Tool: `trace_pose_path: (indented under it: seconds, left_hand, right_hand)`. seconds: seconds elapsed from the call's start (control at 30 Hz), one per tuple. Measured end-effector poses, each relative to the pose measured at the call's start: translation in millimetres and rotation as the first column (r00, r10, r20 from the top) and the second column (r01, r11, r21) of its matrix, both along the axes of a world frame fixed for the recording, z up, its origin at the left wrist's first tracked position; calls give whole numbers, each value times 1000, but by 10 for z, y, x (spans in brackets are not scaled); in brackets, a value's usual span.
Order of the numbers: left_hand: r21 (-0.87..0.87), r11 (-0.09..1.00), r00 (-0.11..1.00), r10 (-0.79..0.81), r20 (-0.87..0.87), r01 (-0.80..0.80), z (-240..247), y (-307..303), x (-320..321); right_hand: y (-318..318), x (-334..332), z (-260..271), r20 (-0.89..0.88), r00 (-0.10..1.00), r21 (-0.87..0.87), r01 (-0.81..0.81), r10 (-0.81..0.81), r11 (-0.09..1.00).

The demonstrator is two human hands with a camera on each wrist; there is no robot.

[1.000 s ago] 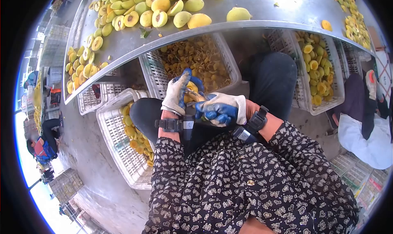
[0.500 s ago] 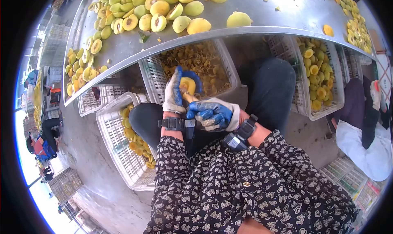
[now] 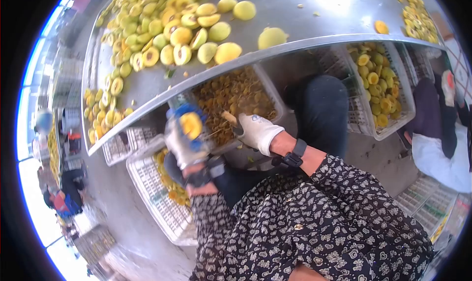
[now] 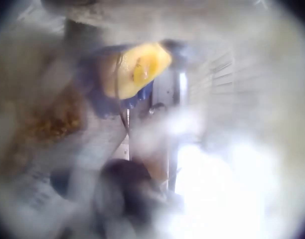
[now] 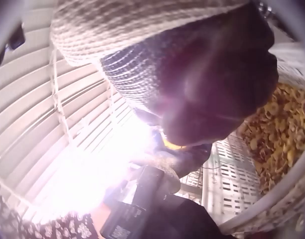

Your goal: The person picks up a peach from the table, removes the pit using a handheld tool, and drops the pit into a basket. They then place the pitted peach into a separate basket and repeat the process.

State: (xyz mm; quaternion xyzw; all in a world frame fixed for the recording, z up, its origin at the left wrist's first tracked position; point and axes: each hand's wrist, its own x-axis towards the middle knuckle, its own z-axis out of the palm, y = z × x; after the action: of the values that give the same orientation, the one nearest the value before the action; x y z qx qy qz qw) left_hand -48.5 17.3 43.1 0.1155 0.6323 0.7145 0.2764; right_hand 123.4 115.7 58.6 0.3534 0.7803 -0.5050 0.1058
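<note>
In the head view the left hand, in a blue-and-white glove, holds a yellow fruit piece with its hollow face showing. The left wrist view has this fruit against blue glove fingers, a thin dark strip crossing before it. To the right, apart from the left hand, the right hand grips a tool by its tan handle, whose end sticks out; its fingers are mostly hidden. The right glove fills the top of the right wrist view, with a yellow bit of fruit below it.
A metal table with cut fruit spans the front. Beneath it stands a crate of scraps; crates of fruit halves stand left and right. Another person sits at the far right.
The hands, together before, have moved apart: the left to the left with the fruit, the right forward, its tan handle now exposed. The head view has shifted slightly.
</note>
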Motion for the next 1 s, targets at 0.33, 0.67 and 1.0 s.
trace_pose_path:
  seconds: [0.33, 0.67, 1.0]
  left_hand:
    - [-518, 650, 597, -121, -793, -556, 1020, -558, -538]
    - [-880, 474, 91, -878, -471, 21, 869, 2294, 914]
    - [225, 718, 732, -680, 30, 658, 675, 1867, 237]
  right_hand:
    - [55, 269, -490, 25, 998, -70, 64, -63, 995]
    - [-12, 303, -552, 65, 997, 10, 40, -40, 999]
    - [2, 337, -574, -46, 994, -32, 99, -101, 995]
